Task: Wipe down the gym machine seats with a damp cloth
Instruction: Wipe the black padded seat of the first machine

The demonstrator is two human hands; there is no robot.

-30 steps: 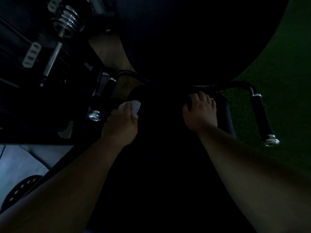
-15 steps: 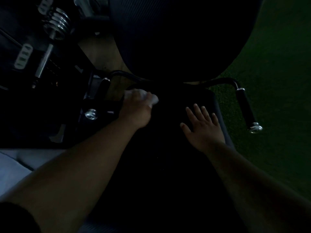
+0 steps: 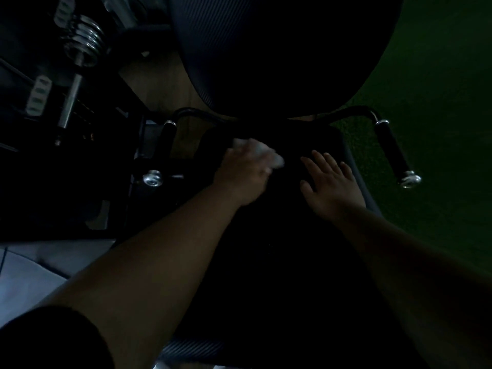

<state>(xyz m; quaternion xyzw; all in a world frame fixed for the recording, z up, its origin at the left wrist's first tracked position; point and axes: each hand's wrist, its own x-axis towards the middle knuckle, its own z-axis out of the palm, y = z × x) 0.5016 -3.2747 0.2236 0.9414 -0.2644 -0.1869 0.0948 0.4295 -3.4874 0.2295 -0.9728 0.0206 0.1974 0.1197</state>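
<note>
Under left-hand fingers: cloth.

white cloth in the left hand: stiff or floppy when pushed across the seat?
Probably floppy: the cloth is bunched under the left hand with no flat edge. Likely light. On the dark seat it may bunch rather than slide.

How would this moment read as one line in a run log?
step: wiping seat | left hand: holds white cloth on seat | right hand: flat on seat | lighting: dim
</note>
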